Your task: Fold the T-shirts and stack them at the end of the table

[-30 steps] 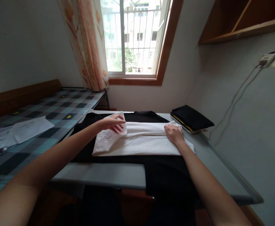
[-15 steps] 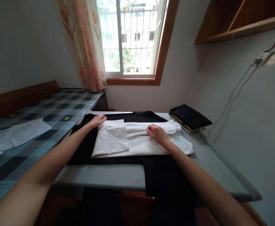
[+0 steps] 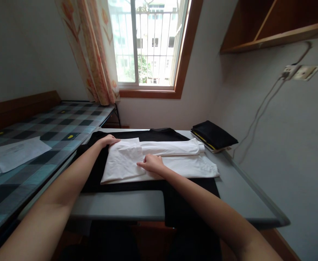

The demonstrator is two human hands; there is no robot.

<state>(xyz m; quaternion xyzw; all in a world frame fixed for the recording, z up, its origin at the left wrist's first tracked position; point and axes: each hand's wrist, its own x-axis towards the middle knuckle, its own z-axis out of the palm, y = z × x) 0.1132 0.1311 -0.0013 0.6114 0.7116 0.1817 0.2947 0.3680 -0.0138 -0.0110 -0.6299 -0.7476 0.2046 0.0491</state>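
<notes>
A white garment [image 3: 123, 163], partly folded over at its left end, lies on a black garment [image 3: 175, 188] spread across the table. At the white cloth's upper left corner is my left hand [image 3: 109, 140], its fingers closed on the fabric edge. My right hand [image 3: 151, 164] rests over the middle of the white cloth, beside the edge of the folded part. Its fingers are curled together, and whether they pinch any fabric is too small to tell.
The grey table [image 3: 120, 204] has a black folder stack [image 3: 214, 134] at its back right. On the left stands a bed with a checkered cover [image 3: 79, 119] and papers [image 3: 20, 154]. A wooden shelf [image 3: 278, 34] hangs at upper right, above cables [image 3: 256, 116].
My right hand has moved left across the white cloth to the folded part's edge. My left hand stays at the upper left corner. The whole view has shifted slightly.
</notes>
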